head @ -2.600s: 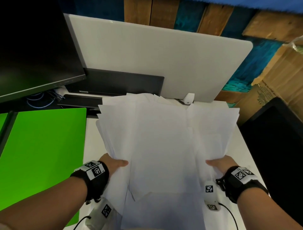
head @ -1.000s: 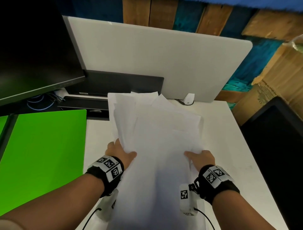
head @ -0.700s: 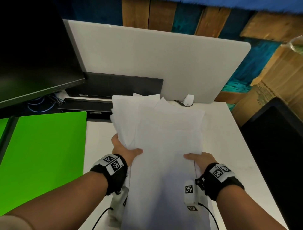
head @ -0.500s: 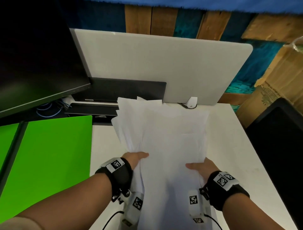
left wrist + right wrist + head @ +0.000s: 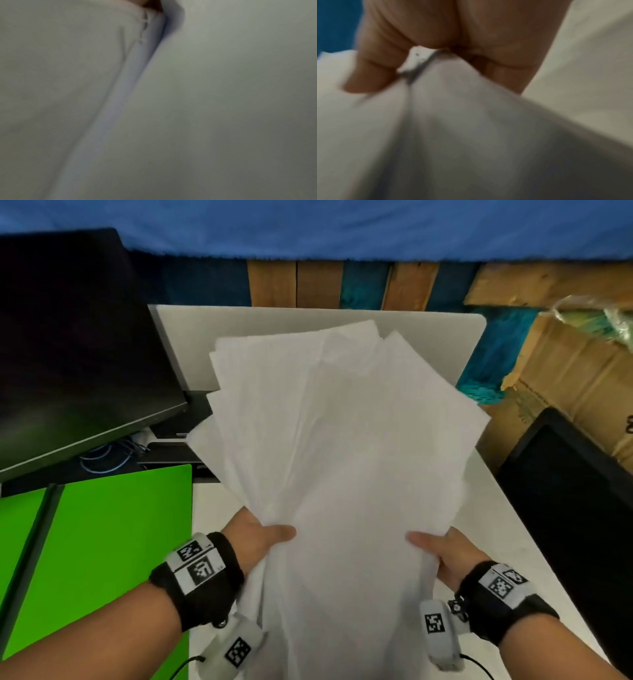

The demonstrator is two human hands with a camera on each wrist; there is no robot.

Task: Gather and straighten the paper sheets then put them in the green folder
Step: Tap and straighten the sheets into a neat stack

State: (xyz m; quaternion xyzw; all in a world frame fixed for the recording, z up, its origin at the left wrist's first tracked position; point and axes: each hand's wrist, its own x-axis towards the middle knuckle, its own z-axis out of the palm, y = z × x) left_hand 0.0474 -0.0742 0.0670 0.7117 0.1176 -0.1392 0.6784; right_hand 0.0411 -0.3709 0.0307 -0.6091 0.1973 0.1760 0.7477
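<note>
A loose bundle of white paper sheets is lifted off the white table, fanned out unevenly at its far end. My left hand grips the bundle's left edge, thumb on top. My right hand grips the right edge the same way; in the right wrist view the fingers pinch the paper sheets. The left wrist view is filled by blurred paper sheets. The green folder lies open on the left, beside my left forearm.
A dark monitor hangs over the back left, with cables and a black device under it. A white divider panel stands behind the papers. A black screen and cardboard box border the table's right side.
The sheets were spread wide on the table; my hands have drawn them together into a narrower bundle and raised it off the table toward the camera.
</note>
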